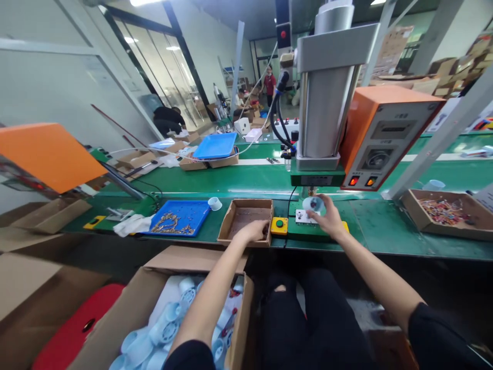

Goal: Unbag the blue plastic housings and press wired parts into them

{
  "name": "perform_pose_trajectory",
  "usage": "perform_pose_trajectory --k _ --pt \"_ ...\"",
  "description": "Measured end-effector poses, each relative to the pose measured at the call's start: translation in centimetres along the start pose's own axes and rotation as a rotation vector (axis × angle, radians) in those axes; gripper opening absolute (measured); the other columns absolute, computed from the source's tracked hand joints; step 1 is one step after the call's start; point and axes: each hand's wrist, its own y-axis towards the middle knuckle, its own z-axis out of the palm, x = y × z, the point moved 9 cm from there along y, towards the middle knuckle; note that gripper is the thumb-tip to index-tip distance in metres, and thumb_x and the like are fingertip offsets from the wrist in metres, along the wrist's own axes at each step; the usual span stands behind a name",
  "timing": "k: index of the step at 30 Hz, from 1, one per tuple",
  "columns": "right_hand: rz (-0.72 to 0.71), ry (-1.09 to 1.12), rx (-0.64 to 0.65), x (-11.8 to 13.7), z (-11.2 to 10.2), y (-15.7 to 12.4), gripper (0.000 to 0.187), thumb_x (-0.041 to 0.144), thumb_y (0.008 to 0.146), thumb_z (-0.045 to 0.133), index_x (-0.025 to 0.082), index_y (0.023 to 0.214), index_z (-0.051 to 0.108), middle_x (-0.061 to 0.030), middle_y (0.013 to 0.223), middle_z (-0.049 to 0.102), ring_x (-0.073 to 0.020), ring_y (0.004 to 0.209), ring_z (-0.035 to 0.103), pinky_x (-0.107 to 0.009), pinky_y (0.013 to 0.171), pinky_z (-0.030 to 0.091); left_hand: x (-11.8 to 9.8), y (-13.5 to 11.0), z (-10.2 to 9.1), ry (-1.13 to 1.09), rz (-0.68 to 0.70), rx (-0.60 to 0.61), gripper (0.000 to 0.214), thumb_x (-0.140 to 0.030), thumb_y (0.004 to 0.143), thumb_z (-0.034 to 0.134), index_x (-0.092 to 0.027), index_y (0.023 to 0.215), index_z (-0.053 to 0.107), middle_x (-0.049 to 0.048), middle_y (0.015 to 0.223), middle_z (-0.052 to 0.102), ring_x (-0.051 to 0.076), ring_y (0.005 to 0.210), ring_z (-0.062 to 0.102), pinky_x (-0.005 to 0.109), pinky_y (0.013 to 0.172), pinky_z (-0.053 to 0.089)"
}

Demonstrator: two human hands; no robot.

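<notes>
My right hand [329, 218] grips a light-blue plastic housing [313, 205], round and cup-like, with its open end facing me and a dark part inside. The housing is held at a white metal fixture block [302, 217] under the press [325, 103]. My left hand [254, 231] reaches into a shallow cardboard box [246, 213] at its right front corner. Its fingers are curled together over small dark bits there; what they pinch, if anything, is hidden. Between both hands sits a yellow button box [279, 226] with a green button.
A blue tray [179, 210] of small brass parts and a light-blue cup [214, 203] lie to the left. Below stands a carton [246, 318] of light-blue housings. An orange control box [389, 133] flanks the press. At right is a box of wired parts [442, 210].
</notes>
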Motion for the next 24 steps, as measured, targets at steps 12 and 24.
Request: perform_pose_trajectory --k 12,24 --pt "-0.139 -0.325 0.013 2.5 2.6 0.9 0.051 0.053 0.086 0.076 0.020 0.124 0.067 -0.0134 0.101 0.074 -0.0349 0.102 0.068 -0.048 0.085 0.061 0.7 0.3 -1.1 -0.026 -0.037 -0.121 0.028 -0.018 0.093 0.069 -0.018 0.117 0.084 0.0159 0.119 0.081 0.028 0.112 0.077 0.028 0.092 0.054" --pt "-0.126 -0.348 -0.096 1.9 1.3 0.8 0.061 0.062 0.090 0.070 0.017 0.131 0.063 -0.0171 0.111 0.074 -0.0356 0.107 0.067 -0.049 0.090 0.058 1.8 -0.6 -1.4 -0.107 -0.063 -0.213 0.015 -0.022 0.092 0.075 -0.018 0.099 0.088 0.0146 0.105 0.084 0.028 0.100 0.079 0.030 0.090 0.055"
